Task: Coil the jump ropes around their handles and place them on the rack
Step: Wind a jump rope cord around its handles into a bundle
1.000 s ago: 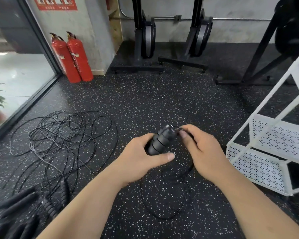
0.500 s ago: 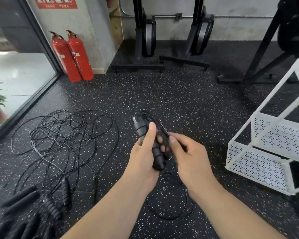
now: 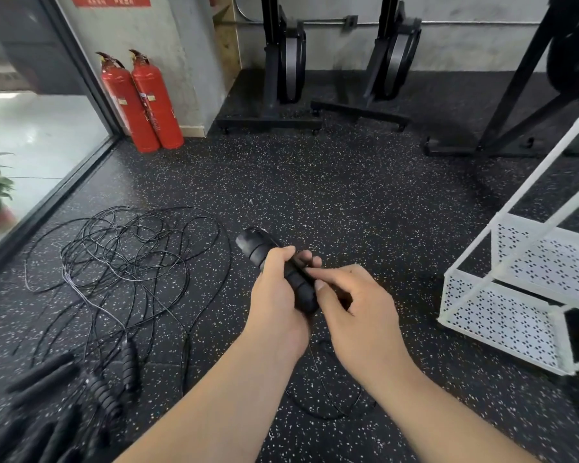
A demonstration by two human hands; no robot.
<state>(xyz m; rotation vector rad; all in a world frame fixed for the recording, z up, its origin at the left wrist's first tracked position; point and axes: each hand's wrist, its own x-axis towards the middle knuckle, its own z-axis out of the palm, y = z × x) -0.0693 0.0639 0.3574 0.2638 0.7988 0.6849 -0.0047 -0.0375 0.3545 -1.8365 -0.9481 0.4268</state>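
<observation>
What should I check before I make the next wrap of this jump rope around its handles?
1. Grip: left hand grips the handles, ok.
2. Coiling: rope not fully wound, a loop lies on the floor, not ok.
3. Feed: right hand fingers pinching the rope, cannot tell; too thin to see there.
4. Snags: that loop lies apart from the tangled pile, ok.
5. Destination: rack in view on the right, ok.
</observation>
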